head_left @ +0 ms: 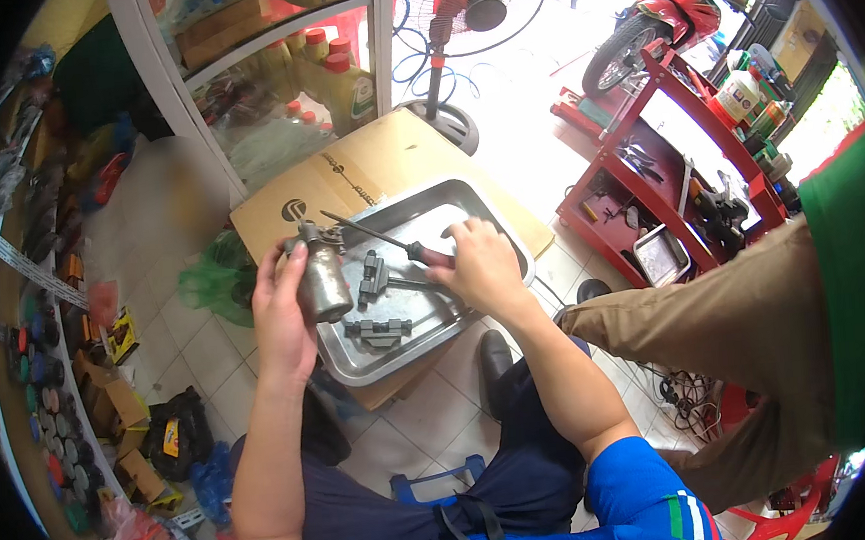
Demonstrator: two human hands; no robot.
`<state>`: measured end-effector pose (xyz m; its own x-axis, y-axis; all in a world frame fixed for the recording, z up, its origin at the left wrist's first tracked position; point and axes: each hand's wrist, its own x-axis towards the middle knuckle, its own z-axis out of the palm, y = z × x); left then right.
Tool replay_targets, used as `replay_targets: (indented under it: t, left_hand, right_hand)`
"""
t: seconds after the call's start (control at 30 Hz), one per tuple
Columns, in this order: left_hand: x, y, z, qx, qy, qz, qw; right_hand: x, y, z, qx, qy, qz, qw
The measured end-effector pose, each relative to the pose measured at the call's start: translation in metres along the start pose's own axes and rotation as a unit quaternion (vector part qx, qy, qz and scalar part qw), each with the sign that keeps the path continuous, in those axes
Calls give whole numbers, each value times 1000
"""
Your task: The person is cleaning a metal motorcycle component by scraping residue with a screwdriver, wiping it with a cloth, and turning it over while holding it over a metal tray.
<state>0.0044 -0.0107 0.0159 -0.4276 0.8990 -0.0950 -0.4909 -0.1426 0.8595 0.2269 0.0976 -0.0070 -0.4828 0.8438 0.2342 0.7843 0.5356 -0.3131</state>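
Note:
My left hand (282,291) is closed round a worn grey metal cylinder (325,285) with small fittings at its top, held over the tray's left edge. In my right hand (482,266) is a screwdriver (416,252) with a dark red handle. Its shaft slants up and left, the tip close to the cylinder's top. Below both hands lies a shallow metal tray (359,371). A T-shaped grey metal tool (374,278) rests in it, its rod running partly under my right hand. Nearer me in the tray sits a grey block-like metal part (379,332).
The tray stands on a cardboard box (278,206). At left is a shelf (92,424) crowded with jars and packets. A person in brown trousers (696,302) stands close on my right. Behind are a red tool trolley (598,193), a motorcycle (670,13) and a fan stand (435,94).

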Motion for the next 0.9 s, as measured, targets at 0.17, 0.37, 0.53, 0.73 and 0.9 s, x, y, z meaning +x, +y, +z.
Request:
replay_targets:
  t: [0.17, 0.37, 0.53, 0.73, 0.9]
  left_hand:
    - [11, -13, 9, 143, -37, 62, 987]
    - [-2, -20, 22, 168, -120, 78, 975]
    - [9, -19, 24, 341, -156, 161, 913]
    - [2, -5, 42, 483, -81, 224, 843]
    - [4, -12, 48, 478, -38, 238, 845]
  right_hand:
    - [4, -25, -9, 445, -41, 58, 893]
    - [0, -53, 13, 743, -210, 147, 618]
    - [5, -54, 12, 796, -199, 196, 537]
    - [11, -45, 8, 805, -133, 217, 536]
    - [13, -41, 5, 765, -113, 259, 579]
